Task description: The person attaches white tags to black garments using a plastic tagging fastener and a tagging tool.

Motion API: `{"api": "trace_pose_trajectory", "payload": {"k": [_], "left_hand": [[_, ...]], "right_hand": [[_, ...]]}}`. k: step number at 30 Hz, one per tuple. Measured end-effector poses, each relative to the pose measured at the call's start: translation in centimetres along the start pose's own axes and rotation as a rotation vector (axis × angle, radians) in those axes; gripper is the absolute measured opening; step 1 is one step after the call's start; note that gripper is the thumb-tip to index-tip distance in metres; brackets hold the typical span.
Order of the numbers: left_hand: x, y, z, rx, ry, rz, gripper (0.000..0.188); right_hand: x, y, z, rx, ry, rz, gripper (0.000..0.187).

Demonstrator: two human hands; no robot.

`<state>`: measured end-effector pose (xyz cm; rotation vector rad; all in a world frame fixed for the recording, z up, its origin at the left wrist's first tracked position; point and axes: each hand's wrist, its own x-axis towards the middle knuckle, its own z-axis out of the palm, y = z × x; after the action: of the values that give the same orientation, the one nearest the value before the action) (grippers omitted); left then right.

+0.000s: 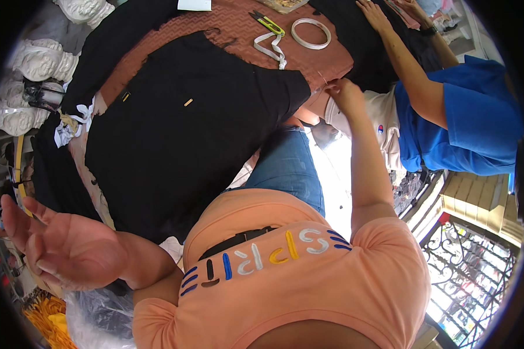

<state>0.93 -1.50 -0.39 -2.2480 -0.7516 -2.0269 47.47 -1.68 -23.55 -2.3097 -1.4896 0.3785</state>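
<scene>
A black garment (pixel 180 151) lies spread before me, with a small tan strip (pixel 188 102) on it and a small black-and-yellow piece (pixel 126 96) near its left edge. My right hand (pixel 348 96) is at the table edge, just past the garment's narrow right end. Its fingertips are pinched together beside a thin, shiny sliver; what they hold is too small to name. Off to the left, my left hand (pixel 70 247) is raised palm up, apart from the cloth, fingers loosely bent and holding nothing.
Yellow-handled thread snips (pixel 268 23), a white ribbon (pixel 269 51) and a white ring (pixel 311 34) lie on the brown patterned cover (pixel 244 41). A co-worker in a blue shirt (pixel 471 116) leans over black fabric at right. White sculpted busts (pixel 43 61) stand at left.
</scene>
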Motion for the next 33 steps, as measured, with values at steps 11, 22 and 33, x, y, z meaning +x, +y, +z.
{"api": "trace_pose_trajectory", "payload": {"k": [11, 22, 33], "left_hand": [[0.5, 0.0, 1.0, 0.013, -0.037, 0.004, 0.036], [-0.2, -0.3, 2.5, -0.05, -0.006, -0.057, 0.034], [-0.1, 0.2, 2.0, 0.019, 0.021, -0.05, 0.028]], "right_hand": [[0.1, 1.2, 6.0, -0.21, 0.235, -0.337, 0.016], [-9.3, 2.8, 4.7, -0.477, -0.905, 0.299, 0.022], [-11.5, 11.2, 14.8, -0.591, -1.222, 0.459, 0.013]]}}
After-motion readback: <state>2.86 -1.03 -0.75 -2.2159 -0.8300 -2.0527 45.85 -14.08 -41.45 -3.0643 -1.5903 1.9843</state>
